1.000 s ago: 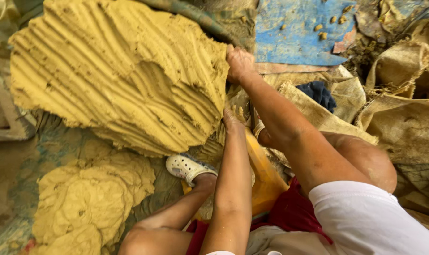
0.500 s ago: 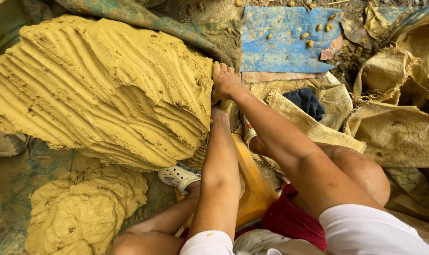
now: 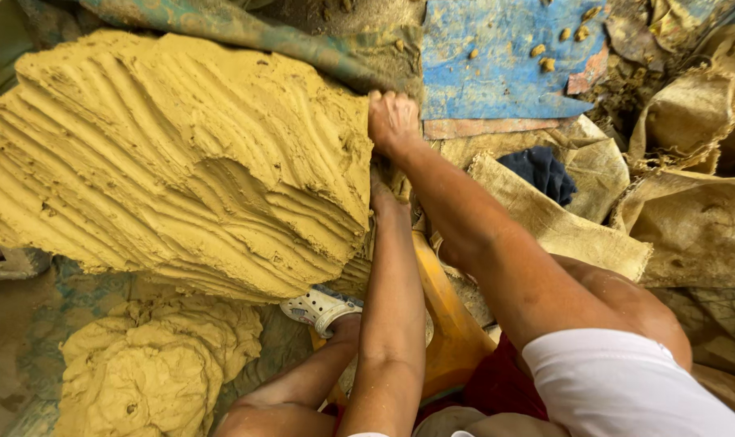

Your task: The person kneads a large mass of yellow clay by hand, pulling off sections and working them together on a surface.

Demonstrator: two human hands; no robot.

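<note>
Right hand (image 3: 392, 121) gripped top right edge of big clay slab (image 3: 181, 162); left hand (image 3: 381, 193) pressed slab's side, grip unclear. Step: pulling clay loose; next needs firm two-handed pull.

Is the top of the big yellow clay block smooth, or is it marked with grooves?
Grooved. The clay block shows long parallel furrows across its top, with a scooped hollow near the middle. The right hand rests at its edge.
</note>
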